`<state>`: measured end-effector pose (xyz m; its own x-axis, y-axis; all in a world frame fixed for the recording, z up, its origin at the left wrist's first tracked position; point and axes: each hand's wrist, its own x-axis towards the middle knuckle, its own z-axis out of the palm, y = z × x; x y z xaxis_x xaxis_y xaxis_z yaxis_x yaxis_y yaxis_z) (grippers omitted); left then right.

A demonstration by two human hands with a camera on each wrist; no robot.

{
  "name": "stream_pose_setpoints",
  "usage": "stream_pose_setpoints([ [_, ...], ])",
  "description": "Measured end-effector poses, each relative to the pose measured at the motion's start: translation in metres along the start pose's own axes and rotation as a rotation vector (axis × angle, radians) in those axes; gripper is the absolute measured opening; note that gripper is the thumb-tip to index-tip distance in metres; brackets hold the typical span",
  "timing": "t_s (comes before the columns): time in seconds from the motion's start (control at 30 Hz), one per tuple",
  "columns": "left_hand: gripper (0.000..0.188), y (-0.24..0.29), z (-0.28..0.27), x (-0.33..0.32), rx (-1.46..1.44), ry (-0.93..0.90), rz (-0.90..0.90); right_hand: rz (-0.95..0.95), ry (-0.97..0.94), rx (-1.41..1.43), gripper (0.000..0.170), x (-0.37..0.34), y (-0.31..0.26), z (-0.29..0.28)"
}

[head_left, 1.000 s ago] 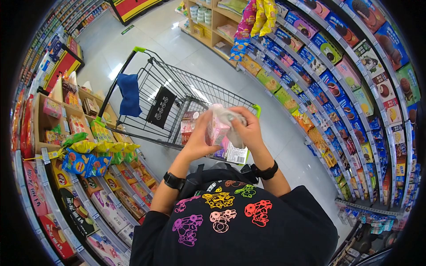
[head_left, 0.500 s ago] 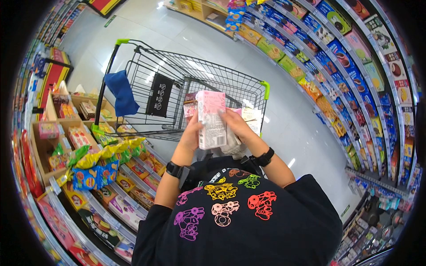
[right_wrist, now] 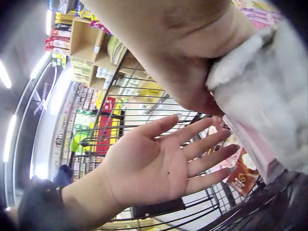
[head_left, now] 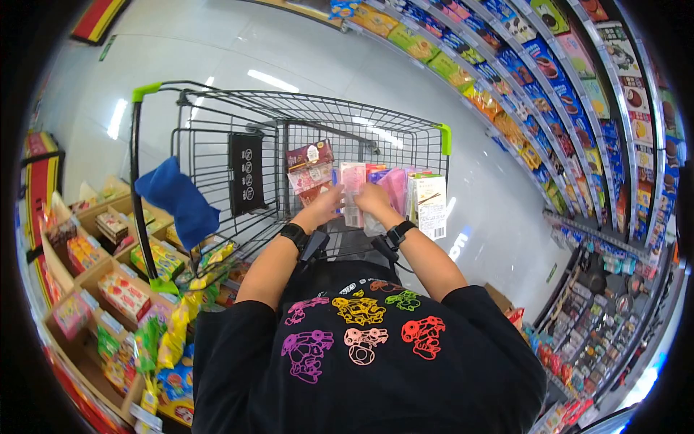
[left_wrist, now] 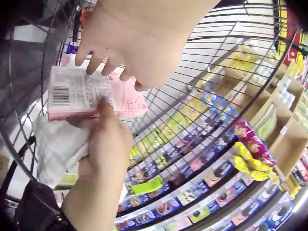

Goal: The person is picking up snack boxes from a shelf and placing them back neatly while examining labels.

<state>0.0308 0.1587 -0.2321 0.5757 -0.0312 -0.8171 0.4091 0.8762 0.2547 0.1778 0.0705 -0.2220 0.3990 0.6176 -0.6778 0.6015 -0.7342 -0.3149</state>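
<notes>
Snack shelves (head_left: pixel 627 170) are lining the upper right of the head view; a wire cart (head_left: pixel 244 176) is spanning the centre. Mid-frame, a pink box (head_left: pixel 353 174) is showing before the basket wires. The right hand (head_left: pixel 374 200) is gripping a grey cloth (left_wrist: pixel 58 150), one fingertip touching the box; the left hand (right_wrist: pixel 156 166) is holding its straight fingers apart beside it.

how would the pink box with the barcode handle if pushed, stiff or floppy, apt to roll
The pink box is probably stiff, since its faces look flat and its edges straight. Those flat sides should make it slide rather than roll. Being thin for its length, it might tip if stood on end.
</notes>
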Motion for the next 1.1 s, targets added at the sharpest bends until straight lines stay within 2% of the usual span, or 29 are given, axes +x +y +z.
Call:
stream_pose_setpoints([
  [0.13, 0.075, -0.013, -0.015, 0.022, 0.049, -0.167, -0.075, 0.244, 0.098, -0.011, 0.034, 0.001, -0.014, 0.02],
  [0.23, 0.077, -0.012, -0.021, 0.025, 0.093, -0.212, -0.115, 0.305, 0.081, -0.076, 0.034, -0.004, -0.021, 0.018],
  [0.37, 0.07, -0.014, -0.041, 0.032, 0.104, -0.169, -0.16, 0.186, -0.053, -0.212, 0.027, -0.008, -0.032, 0.008],
  [0.47, 0.057, -0.009, -0.062, 0.036, 0.229, -0.084, -0.16, 0.083, -0.184, -0.291, 0.024, -0.007, -0.054, 0.0],
  [0.53, 0.049, -0.01, -0.083, 0.044, 0.163, 0.013, -0.131, 0.018, -0.251, -0.288, 0.025, -0.001, -0.073, 0.0],
  [0.6, 0.037, -0.008, -0.107, 0.049, 0.118, 0.04, -0.107, -0.072, -0.301, -0.244, 0.028, 0.018, -0.076, 0.016],
  [0.7, 0.037, -0.02, -0.149, 0.065, 0.038, 0.144, -0.049, -0.127, -0.296, -0.048, 0.038, 0.058, -0.075, 0.046],
  [0.73, 0.042, -0.009, -0.151, 0.063, 0.075, 0.251, -0.141, -0.124, -0.27, 0.046, 0.041, 0.07, -0.073, 0.055],
  [0.77, 0.042, -0.007, -0.156, 0.062, 0.055, 0.32, -0.114, -0.119, -0.243, 0.143, 0.043, 0.083, -0.071, 0.065],
  [0.8, 0.043, -0.009, -0.166, 0.065, 0.035, 0.388, -0.088, -0.015, -0.341, 0.194, 0.065, 0.097, -0.073, 0.073],
  [0.83, 0.043, -0.012, -0.173, 0.07, 0.015, 0.452, -0.064, 0.036, -0.332, 0.34, 0.071, 0.106, -0.072, 0.083],
  [0.9, 0.049, -0.02, -0.199, 0.09, -0.074, 0.482, -0.162, 0.146, -0.307, 0.628, 0.084, 0.12, -0.069, 0.109],
  [0.93, 0.052, -0.021, -0.204, 0.097, -0.162, 0.482, -0.198, 0.193, -0.324, 0.613, 0.095, 0.133, -0.064, 0.126],
  [0.97, 0.055, -0.022, -0.208, 0.103, -0.249, 0.484, -0.231, 0.245, -0.277, 0.559, 0.093, 0.14, -0.055, 0.14],
  [1.03, 0.051, -0.018, -0.205, 0.112, -0.326, 0.511, -0.237, 0.349, -0.178, 0.448, 0.09, 0.138, -0.068, 0.129],
  [1.1, 0.047, -0.013, -0.198, 0.118, -0.368, 0.521, -0.238, 0.418, -0.154, 0.435, 0.086, 0.148, -0.067, 0.134],
])
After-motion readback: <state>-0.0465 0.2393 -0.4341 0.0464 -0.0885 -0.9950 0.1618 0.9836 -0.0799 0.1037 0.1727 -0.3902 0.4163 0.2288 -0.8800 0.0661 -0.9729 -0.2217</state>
